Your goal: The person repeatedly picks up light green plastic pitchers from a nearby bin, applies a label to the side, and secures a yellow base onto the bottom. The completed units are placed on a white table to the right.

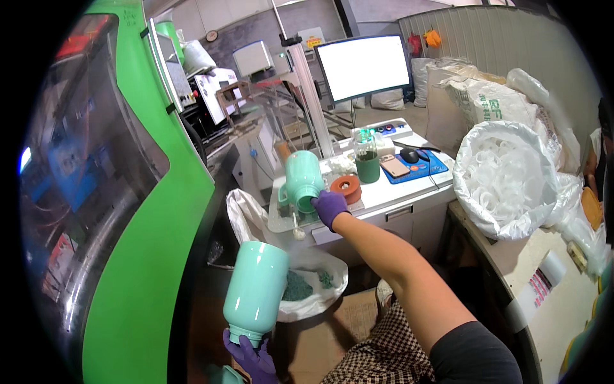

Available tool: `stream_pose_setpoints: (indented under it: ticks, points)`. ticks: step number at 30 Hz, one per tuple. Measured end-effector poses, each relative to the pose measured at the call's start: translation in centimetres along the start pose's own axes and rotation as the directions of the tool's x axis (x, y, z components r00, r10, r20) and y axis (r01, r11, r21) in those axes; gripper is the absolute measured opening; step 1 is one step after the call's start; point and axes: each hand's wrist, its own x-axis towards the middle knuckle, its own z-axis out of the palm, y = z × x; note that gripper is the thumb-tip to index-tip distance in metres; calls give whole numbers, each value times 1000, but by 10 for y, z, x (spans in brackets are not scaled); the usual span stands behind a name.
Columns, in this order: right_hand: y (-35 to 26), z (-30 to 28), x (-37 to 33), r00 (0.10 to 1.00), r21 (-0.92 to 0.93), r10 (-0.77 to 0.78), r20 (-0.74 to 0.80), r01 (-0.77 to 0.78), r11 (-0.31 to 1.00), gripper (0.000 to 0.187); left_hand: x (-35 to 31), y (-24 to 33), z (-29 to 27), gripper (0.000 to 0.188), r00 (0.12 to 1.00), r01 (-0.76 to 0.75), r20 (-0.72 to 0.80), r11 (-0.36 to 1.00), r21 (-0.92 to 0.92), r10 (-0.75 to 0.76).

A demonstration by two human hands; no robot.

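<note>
My left hand [251,358], in a purple glove, is closed around the neck of a glossy mint-green plastic jar [257,288], held neck down at the lower left. Above the white desk, my right hand [330,208], also gloved in purple, grips the neck of a second mint-green jar [302,174]. That jar is tilted with its neck low, and a loop like a handle shows at its left side. An orange-brown ring-shaped roll [346,188] lies just right of my right hand. Part of another mint-green piece [224,375] shows by the left hand at the bottom edge.
Below the desk stands an open white sack [332,281] with green scraps. A green machine [147,281] walls off the left. The desk [416,137] carries a monitor [363,67], a green-filled bottle [367,165], a phone and a mouse. A white bag [505,182] of clear rings stands right.
</note>
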Motion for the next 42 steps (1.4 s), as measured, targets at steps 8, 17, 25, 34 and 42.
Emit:
stream_pose_setpoints:
  ticks: [8,17,25,34,42]
  points:
    - [-18,-141,-207,777,159,-378,-503,513,844,27,75,6,39,75,891,226,-112,644,-731,-441]
    - [24,-288,-469,538,900,785,-309,-101,423,44,193,59,231,74,992,-96,29,869,-486,126]
    - [60,-302,-548,737,799,642,-212,-248,548,51,223,64,301,66,989,-103,87,984,-149,117]
    - [35,-291,-496,931,616,348,-113,-209,759,38,236,56,323,71,990,-49,125,993,-110,63]
    - [19,-291,-467,938,530,283,-199,-140,836,33,225,100,257,93,999,-45,-3,989,-140,45]
